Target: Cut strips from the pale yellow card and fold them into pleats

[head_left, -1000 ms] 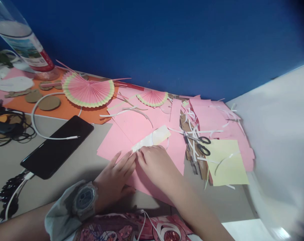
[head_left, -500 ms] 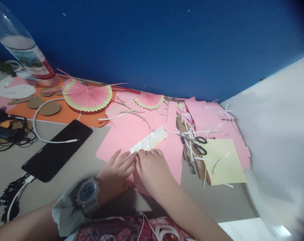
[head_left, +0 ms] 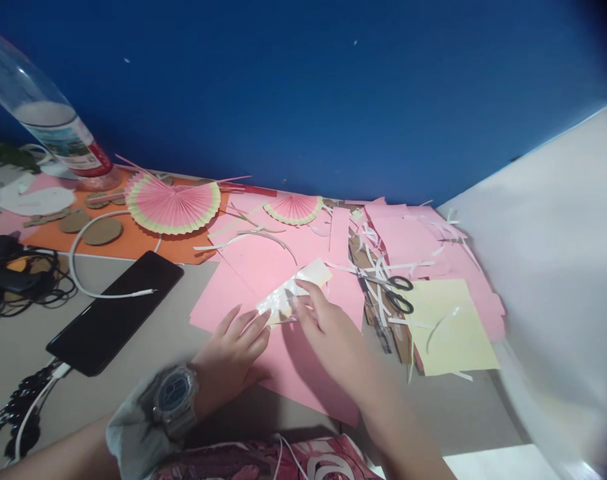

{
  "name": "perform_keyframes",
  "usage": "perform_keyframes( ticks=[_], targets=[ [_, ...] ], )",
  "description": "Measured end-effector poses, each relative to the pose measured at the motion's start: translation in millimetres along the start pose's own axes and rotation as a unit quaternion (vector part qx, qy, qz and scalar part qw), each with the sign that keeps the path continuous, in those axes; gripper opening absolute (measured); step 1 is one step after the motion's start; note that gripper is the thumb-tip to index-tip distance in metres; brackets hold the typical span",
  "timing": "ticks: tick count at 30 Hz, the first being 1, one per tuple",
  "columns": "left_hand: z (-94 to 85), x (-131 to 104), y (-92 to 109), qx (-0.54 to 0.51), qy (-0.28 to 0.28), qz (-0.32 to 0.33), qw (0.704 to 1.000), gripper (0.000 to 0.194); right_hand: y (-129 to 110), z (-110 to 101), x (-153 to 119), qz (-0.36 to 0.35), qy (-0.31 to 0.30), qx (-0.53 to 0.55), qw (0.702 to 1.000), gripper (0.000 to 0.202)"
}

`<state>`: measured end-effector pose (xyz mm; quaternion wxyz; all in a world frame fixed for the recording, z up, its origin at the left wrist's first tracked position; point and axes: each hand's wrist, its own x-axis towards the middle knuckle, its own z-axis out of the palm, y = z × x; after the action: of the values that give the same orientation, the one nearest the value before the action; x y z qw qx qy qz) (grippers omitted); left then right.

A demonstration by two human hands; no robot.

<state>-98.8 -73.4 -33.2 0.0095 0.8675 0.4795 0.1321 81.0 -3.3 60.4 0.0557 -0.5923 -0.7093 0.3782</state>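
A glossy whitish strip (head_left: 315, 272) with yellowish edges lies slanted on pink paper (head_left: 311, 387). My left hand (head_left: 236, 347) rests palm down with its fingers stretched out, the fingertips at the strip's lower left end. Over the strip's middle and right part is my right hand (head_left: 331, 327), its index finger and thumb slightly parted and the other fingers bent. I see nothing held between them. A thin curved line shows on the strip by the right index fingertip. The right palm is hidden from view.
Black-handled scissors (head_left: 399, 293) lie among white paper cuttings to the right, beside a yellow sheet (head_left: 456, 333). Pleated pink paper fans (head_left: 176, 207) sit at the back. A phone (head_left: 116, 313), a cable and a tall plastic bottle (head_left: 68, 140) stand or lie leftward.
My right hand has moved up and right, away from the left fingertips and over the strip, its thumb and index finger parting. My left hand stays nearly in place. The view has shifted slightly.
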Motion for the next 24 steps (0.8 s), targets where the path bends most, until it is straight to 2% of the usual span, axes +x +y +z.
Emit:
perform_keyframes(
  ticks=[5, 8, 10, 12, 15, 18, 24],
  targets=[
    [3.0, 1, 0, -0.012, 0.013, -0.004, 1.0, 0.048, 22, 1, 4, -0.003, -0.019, 0.155, 0.988, 0.038],
    [2.7, 2, 0, -0.019, 0.016, -0.008, 1.0, 0.046, 33, 0, 5, -0.012, -0.009, 0.2, 0.98, 0.037],
    [1.4, 2, -1, -0.025, 0.018, -0.005, 1.0, 0.046, 41, -8, 6, -0.014, 0.033, 0.153, 0.988, 0.035],
    [-0.2, 3, -1, -0.03, 0.024, 0.0, 0.999, 0.047, 51, -18, 9, 0.003, 0.099, 0.038, 0.994, 0.031],
    [-2.1, 4, -3, -0.037, 0.03, 0.001, 0.999, 0.049, 66, -28, 17, 0.05, 0.161, -0.111, 0.979, 0.028],
    [-2.9, 6, -2, -0.042, 0.032, -0.003, 0.999, 0.048, 74, -24, 28, 0.057, 0.151, -0.16, 0.974, 0.027],
    [-3.9, 10, 0, -0.052, 0.025, -0.011, 0.998, 0.041, 67, -12, 42, 0.052, 0.133, -0.223, 0.964, 0.015]
  ],
)
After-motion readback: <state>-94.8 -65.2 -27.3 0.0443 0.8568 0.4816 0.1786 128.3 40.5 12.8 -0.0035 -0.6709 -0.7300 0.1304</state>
